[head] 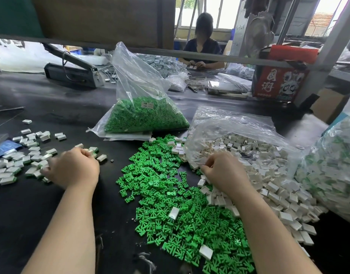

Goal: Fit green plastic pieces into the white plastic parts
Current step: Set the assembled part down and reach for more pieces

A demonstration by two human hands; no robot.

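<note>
Daylight pours in from the windows [209, 14] at the back, blown out to near white up there. The dark desk [51, 204] soaks it up and stays dim, with a soft sheen across its far stretch. Glare flashes off the clear bag [134, 76] and the crinkled plastic on the right. Shadows under the forearms are faint and soft. Straight beams bow toward the edges, wide-angle stretch. The left hand [73, 168] is slightly smeared; the background is soft.
</note>
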